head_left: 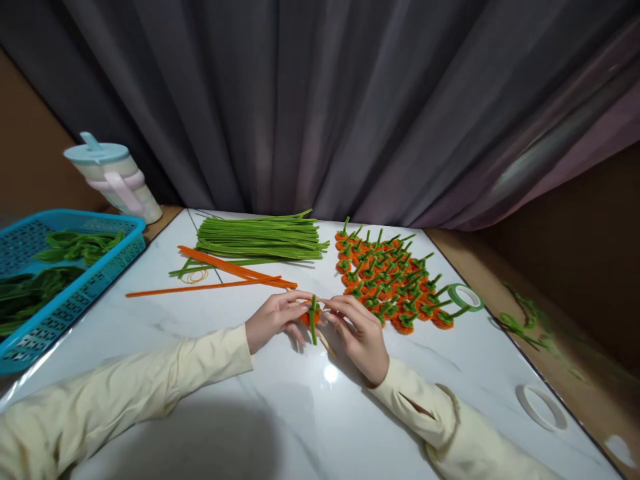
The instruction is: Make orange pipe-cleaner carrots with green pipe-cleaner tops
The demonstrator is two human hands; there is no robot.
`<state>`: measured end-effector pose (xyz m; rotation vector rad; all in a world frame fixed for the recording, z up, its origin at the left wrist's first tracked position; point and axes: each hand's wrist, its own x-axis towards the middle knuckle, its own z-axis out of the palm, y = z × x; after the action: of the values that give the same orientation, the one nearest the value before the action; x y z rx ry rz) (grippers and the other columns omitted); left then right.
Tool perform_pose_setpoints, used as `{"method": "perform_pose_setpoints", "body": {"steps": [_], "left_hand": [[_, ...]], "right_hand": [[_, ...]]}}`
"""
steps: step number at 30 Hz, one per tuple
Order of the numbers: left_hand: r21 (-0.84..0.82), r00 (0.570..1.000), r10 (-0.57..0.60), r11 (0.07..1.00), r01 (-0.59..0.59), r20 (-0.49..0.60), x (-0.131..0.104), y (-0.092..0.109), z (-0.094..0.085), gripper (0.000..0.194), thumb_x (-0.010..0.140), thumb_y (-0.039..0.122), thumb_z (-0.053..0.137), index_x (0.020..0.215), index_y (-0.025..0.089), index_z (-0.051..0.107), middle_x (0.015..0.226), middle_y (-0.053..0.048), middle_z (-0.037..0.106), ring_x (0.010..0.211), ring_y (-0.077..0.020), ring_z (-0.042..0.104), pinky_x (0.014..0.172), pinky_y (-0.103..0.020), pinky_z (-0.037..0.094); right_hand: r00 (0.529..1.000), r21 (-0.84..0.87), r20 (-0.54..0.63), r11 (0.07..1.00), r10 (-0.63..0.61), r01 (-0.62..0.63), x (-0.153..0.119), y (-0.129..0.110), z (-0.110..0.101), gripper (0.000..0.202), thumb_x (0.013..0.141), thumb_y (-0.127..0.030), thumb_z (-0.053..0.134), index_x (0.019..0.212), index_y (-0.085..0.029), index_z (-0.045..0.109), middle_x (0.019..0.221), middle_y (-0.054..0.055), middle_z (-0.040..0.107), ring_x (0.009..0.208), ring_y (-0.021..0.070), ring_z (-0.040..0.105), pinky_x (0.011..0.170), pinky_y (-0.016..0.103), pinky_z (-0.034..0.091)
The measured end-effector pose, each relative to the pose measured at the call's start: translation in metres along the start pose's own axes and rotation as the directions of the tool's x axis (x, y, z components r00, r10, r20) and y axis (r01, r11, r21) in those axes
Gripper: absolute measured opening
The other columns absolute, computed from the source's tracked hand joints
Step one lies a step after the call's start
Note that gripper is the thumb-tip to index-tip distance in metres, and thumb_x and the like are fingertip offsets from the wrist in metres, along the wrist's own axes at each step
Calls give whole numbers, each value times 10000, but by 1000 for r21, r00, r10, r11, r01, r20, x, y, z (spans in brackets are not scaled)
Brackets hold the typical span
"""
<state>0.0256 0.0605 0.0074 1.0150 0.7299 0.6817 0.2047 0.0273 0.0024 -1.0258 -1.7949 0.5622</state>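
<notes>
Between both hands is a small orange pipe-cleaner piece (311, 316) with a green pipe-cleaner stem (314, 327) across it. My left hand (278, 317) pinches it from the left with thumb and index finger. From the other side, my right hand (361, 335) has its fingertips closed at the piece's right edge. A thin tan stick (326, 343) shows below the right fingers; what holds it is hidden. Just beyond the left hand lie loose orange pipe cleaners (235, 268). Right of the hands stand rows of finished-looking orange pieces with green stems (390, 280).
A bundle of green pipe cleaners (260, 237) lies at the back of the white table (210, 407). At left are a blue basket (100, 270) of green shapes and a lidded tumbler (120, 177). Green tape (466, 297) and a white roll (541, 407) lie at right.
</notes>
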Motion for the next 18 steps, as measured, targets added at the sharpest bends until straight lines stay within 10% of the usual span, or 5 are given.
{"method": "perform_pose_setpoints", "body": {"steps": [6, 18], "left_hand": [[-45, 999, 25, 999, -23, 48, 0, 3, 1, 347, 751, 354, 628, 972, 105, 528, 766, -103, 659, 640, -214, 658, 468, -258, 517], [69, 996, 91, 994, -89, -25, 1, -3, 1, 436, 739, 405, 641, 1045, 111, 541, 753, -78, 658, 641, -182, 643, 589, -295, 520]], "right_hand": [[996, 32, -14, 996, 88, -87, 1, -2, 1, 85, 849, -214, 489, 803, -176, 550, 800, 43, 563, 708, 132, 547, 589, 232, 462], [990, -161, 80, 979, -117, 129, -5, 7, 6, 160, 881, -171, 415, 1005, -184, 515, 934, 100, 583, 858, 182, 563, 742, 308, 487]]}}
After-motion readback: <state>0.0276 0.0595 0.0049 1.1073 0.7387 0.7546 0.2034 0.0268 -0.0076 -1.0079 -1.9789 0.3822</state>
